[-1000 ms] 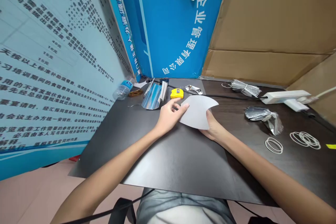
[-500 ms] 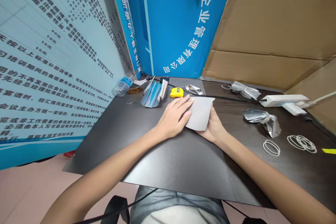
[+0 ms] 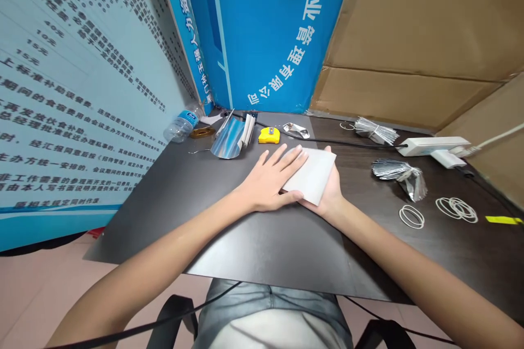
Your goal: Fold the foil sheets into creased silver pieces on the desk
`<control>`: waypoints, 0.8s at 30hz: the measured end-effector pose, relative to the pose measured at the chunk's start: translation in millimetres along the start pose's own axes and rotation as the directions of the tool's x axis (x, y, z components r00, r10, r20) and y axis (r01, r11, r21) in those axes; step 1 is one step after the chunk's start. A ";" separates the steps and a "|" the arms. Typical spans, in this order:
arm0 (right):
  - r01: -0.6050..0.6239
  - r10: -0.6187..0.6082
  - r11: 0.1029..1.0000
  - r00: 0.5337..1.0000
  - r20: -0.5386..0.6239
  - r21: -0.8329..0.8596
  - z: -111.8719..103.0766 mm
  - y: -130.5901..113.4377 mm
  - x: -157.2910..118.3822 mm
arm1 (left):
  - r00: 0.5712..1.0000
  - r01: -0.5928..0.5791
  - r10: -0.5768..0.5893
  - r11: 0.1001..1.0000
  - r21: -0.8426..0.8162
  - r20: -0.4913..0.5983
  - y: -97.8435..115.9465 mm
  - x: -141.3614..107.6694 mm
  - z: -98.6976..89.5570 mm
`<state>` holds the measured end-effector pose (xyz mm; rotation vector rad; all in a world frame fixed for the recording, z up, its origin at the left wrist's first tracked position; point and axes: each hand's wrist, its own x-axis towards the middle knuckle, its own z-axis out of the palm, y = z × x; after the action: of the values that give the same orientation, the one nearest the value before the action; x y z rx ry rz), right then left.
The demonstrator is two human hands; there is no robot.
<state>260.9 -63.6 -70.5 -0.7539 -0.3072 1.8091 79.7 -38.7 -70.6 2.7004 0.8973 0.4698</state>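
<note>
Loose thin white rings [image 3: 455, 211] on dark smooth counter [image 3: 184, 191], right, out of hands. Middle: thin pale-grey sheet [image 3: 316, 172] between hands. Left hand [image 3: 272, 180] atop, fingers slightly apart; right hand [image 3: 332, 191] beneath, fingers mostly hidden, closure cannot tell. Sheet work seems midway: sheet not yet set down. Farther right, silver strip bundles [image 3: 391, 169] already gathered. Far: yellow boxy tape measure [image 3: 269, 135], untouched.
</note>
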 end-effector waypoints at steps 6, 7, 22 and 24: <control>0.022 -0.021 1.000 1.000 -0.016 0.010 0.9 1.1 -0.7 | 0.996 0.084 -0.085 0.994 0.068 0.014 9.1 0.4 -0.1; 0.017 -0.017 1.000 1.000 -0.010 0.001 1.8 1.3 -0.6 | 0.995 0.085 -0.089 0.994 0.069 0.044 10.4 0.4 0.1; 0.183 -0.176 0.957 0.983 0.054 -0.226 2.4 -2.1 5.8 | 0.826 0.213 -0.441 0.821 -0.530 -0.351 26.3 -3.3 8.9; 0.281 -0.279 0.911 0.959 0.053 -0.302 4.1 -1.9 7.6 | 0.817 0.182 -0.480 0.742 -0.646 -0.321 29.0 -3.5 9.3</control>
<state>258.3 -55.3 -69.0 -0.8683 -0.6811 1.5085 96.0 -64.6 -70.0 1.8113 1.1080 1.1378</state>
